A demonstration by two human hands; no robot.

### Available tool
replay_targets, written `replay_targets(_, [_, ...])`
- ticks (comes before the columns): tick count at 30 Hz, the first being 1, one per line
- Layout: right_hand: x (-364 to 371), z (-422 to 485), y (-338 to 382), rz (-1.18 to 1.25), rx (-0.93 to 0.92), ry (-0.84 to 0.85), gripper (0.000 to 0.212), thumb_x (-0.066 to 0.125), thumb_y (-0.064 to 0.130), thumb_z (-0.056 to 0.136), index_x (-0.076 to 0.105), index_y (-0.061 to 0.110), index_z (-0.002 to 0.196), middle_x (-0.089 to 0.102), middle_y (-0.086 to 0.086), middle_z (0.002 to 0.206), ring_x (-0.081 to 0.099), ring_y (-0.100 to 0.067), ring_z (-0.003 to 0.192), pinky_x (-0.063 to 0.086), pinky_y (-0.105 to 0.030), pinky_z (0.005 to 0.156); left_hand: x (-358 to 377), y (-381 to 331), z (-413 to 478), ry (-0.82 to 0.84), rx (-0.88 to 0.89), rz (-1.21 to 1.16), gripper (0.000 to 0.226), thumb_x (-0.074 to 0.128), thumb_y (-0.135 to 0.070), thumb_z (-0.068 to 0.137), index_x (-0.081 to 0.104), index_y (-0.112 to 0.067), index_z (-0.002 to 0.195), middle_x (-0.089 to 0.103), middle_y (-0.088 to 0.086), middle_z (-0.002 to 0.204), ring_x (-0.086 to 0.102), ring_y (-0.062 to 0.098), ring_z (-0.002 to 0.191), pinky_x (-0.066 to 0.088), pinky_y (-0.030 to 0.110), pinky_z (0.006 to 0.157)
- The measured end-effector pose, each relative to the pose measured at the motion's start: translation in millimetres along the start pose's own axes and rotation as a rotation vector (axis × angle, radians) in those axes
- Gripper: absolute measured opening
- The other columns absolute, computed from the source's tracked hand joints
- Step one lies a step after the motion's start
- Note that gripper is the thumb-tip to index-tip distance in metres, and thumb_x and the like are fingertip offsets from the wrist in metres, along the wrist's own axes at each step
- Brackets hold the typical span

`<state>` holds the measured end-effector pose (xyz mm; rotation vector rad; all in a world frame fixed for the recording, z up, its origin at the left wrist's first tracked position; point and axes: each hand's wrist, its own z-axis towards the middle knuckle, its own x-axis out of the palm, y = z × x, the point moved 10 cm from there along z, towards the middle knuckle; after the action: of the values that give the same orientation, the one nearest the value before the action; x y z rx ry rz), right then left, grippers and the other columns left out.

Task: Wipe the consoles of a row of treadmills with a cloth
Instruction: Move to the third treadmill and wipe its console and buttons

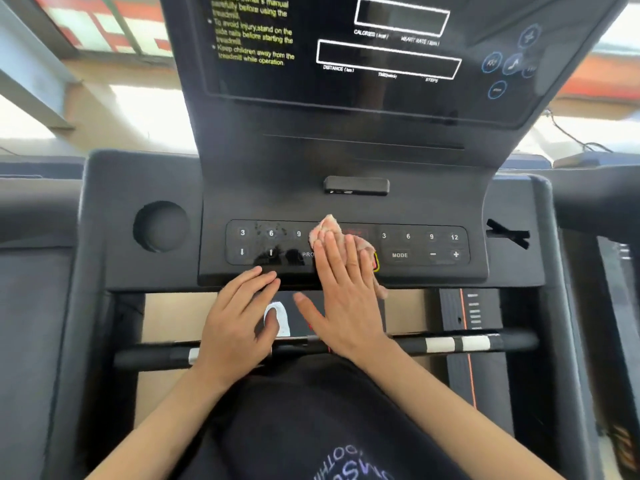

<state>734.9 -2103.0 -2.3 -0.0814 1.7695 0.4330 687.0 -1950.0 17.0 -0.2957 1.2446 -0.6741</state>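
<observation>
As a person leans over a treadmill's handlebar, the left hand rests at the console's front lip, fingers spread and holding nothing, while the right hand, at its 2 o'clock, lies flat with straight fingers, pressing a pink cloth onto the middle of the button panel. A firm push there could trip a key hidden under the cloth, with the MODE key just beside it at 3 o'clock. A corner of cloth hangs past the lip at 5 o'clock and may drag the rag off. Smears at 9 o'clock could be missed if the stroke runs only rightward. The display at 12 o'clock looks dark, so the console's power state cannot be judged.
</observation>
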Motion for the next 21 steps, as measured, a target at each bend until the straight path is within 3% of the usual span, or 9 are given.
replay_targets(6, [5, 14, 49, 0.011, -0.150, 0.011, 0.087, 0.035, 0.064, 0.099, 0.001, 0.016, 0.163, -0.006, -0.005, 0.171, -0.014, -0.025, 0.157, -0.006, -0.045, 0.128, -27, 23, -20, -0.076, -0.103, 0.021, 0.033, 0.065, -0.004, 0.088, 0.072, 0.003, 0.120, 0.071, 0.013, 0.122, 0.062, 0.032, 0.125, 0.052, 0.046, 0.104])
replay_targets(10, [13, 24, 77, 0.013, -0.250, 0.049, 0.087, 0.037, 0.063, 0.099, 0.000, 0.018, 0.163, -0.007, -0.004, 0.171, -0.013, -0.026, 0.158, -0.003, -0.047, 0.129, -43, 39, -35, -0.131, -0.200, 0.011, 0.032, 0.065, -0.003, 0.088, 0.073, 0.000, 0.119, 0.071, 0.011, 0.121, 0.062, 0.032, 0.124, 0.052, 0.047, 0.105])
replay_targets(14, [20, 38, 119, -0.046, -0.391, 0.037, 0.082, 0.036, 0.059, 0.100, 0.007, 0.015, 0.163, -0.001, -0.006, 0.172, -0.006, -0.028, 0.158, 0.000, -0.048, 0.129, -64, 56, -45, -0.208, -0.313, 0.015, 0.030, 0.060, -0.010, 0.092, 0.074, 0.000, 0.117, 0.071, 0.011, 0.120, 0.063, 0.031, 0.122, 0.043, 0.033, 0.113])
replay_targets(16, [25, 40, 136, -0.091, -0.493, 0.017, 0.075, 0.045, 0.043, 0.100, 0.014, 0.015, 0.163, 0.010, -0.006, 0.171, 0.004, -0.029, 0.158, 0.005, -0.048, 0.129, -75, 70, -52, -0.272, -0.411, 0.023, 0.031, 0.059, -0.009, 0.089, 0.074, 0.001, 0.116, 0.072, 0.012, 0.119, 0.064, 0.031, 0.119, 0.040, 0.029, 0.113])
replay_targets(18, [30, 44, 151, -0.093, -0.610, -0.007, 0.071, 0.048, 0.015, 0.090, 0.029, 0.014, 0.158, 0.027, -0.007, 0.167, 0.021, -0.031, 0.155, 0.013, -0.049, 0.127, -84, 80, -59, -0.322, -0.487, 0.028, 0.033, 0.059, -0.009, 0.088, 0.073, 0.000, 0.116, 0.071, 0.012, 0.118, 0.064, 0.031, 0.115, 0.040, 0.028, 0.111])
replay_targets(20, [22, 40, 166, 0.148, -0.717, -0.029, 0.066, 0.056, -0.014, 0.074, 0.057, 0.003, 0.138, 0.057, -0.017, 0.146, 0.049, -0.042, 0.138, 0.029, -0.057, 0.119, -88, 83, -60, -0.334, -0.508, 0.024, 0.034, 0.059, -0.009, 0.087, 0.073, 0.000, 0.117, 0.071, 0.012, 0.116, 0.064, 0.032, 0.110, 0.040, 0.025, 0.109])
replay_targets(21, [18, 38, 169, 0.342, -0.739, 0.010, 0.061, 0.063, -0.031, 0.062, 0.067, -0.007, 0.118, 0.069, -0.025, 0.124, 0.061, -0.048, 0.122, 0.041, -0.062, 0.108, -88, 82, -58, -0.326, -0.497, 0.008, 0.035, 0.059, -0.010, 0.086, 0.072, 0.000, 0.117, 0.070, 0.011, 0.116, 0.063, 0.030, 0.109, 0.041, 0.025, 0.108])
